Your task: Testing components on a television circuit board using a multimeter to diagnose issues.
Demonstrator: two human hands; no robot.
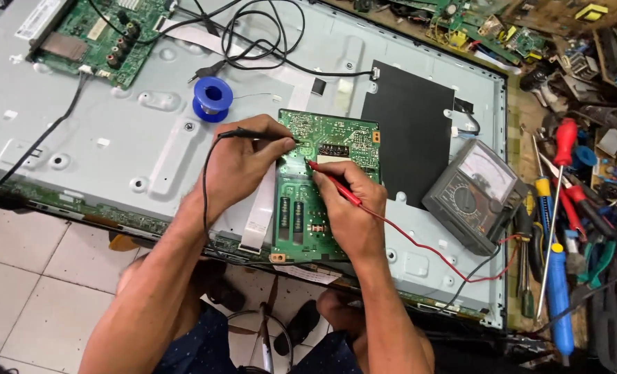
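Red probe pinched in my right hand, fingers closed round its shaft like a pen, tip set down on the green board near its middle. My left hand is closed the same way on the black probe, its tip touching the board's upper left part. The board lies flat on the grey back panel of a big screen, just beside a white ribbon cable.

I judge this to be the measuring step: both tips are planted, and what comes next calls for steady hands and a look at the meter's needle.

The red lead runs from my right hand to the grey meter, which sits tilted at the panel's right edge. Above my left hand a blue spool stands on the panel. A second green board is fixed at the top left. Screwdrivers and other tools crowd the bench to the right.
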